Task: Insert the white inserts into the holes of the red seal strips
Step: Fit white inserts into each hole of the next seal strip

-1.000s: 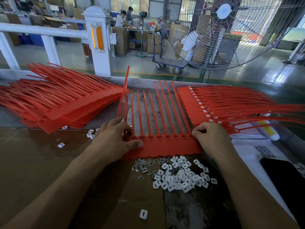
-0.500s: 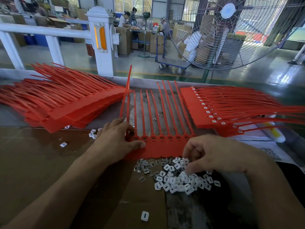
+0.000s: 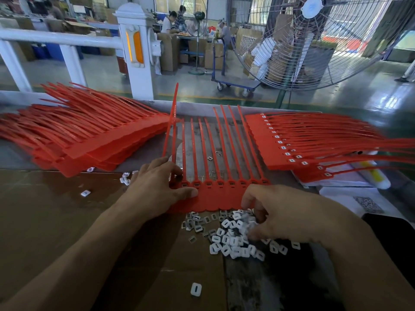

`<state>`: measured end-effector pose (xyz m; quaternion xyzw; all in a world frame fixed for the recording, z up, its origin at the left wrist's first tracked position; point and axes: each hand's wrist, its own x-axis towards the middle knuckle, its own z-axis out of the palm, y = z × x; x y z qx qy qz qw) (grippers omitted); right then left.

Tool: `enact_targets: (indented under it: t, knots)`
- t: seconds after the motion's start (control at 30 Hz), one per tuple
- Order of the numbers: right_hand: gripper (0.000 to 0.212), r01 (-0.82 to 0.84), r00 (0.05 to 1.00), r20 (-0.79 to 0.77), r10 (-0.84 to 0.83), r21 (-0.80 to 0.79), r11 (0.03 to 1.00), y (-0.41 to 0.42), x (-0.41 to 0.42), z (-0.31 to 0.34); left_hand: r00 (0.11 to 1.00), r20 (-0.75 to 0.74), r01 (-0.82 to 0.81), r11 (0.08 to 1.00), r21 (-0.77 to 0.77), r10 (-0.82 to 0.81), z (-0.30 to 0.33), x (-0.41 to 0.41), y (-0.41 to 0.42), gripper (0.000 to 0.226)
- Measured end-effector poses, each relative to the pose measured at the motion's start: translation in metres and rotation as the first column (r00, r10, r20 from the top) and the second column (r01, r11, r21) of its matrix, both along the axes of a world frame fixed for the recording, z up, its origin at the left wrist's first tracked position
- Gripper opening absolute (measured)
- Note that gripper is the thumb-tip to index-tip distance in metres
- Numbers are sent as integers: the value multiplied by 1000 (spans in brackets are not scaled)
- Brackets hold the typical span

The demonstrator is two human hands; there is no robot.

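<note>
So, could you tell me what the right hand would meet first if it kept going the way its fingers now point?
The right hand has its fingers curled down and leftward, so it would most likely meet the pile of white inserts first. Its fingertips look to be already at the pile; actual contact is unclear.

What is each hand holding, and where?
Left hand presses the red seal strip sheet flat at its left end. Right hand reaches into white inserts; grip unclear.

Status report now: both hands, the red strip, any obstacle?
Left hand presses red strip flat. Right hand digs in white inserts. Holes unfilled. No obstacle.
</note>
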<state>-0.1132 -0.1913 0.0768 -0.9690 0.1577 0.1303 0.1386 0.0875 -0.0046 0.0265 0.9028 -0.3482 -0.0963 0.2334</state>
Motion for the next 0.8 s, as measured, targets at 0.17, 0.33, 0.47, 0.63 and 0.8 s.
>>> enact_targets:
  t: [0.17,0.33,0.47,0.63,0.8]
  knots:
    - [25,0,996,85,-19,210,978,-5,6,-6,1000,-3,0,1000,-4,0,0,0,0,67]
    - [13,-33,974,221,-55,373,927,-8,9,-11,1000,2,5,999,-39,-5,3,-3,0,68]
    - [4,-76,954,295,-47,393,916,-8,12,-15,996,84,-7,995,-102,16,6,-6,2,64]
    - [4,-93,930,362,-68,409,908,-1,22,-25,991,137,24,972,-232,8,10,-8,-1,45]
    - [5,-108,927,371,-48,390,914,5,25,-30,987,142,115,939,-323,-72,11,-12,-3,26]
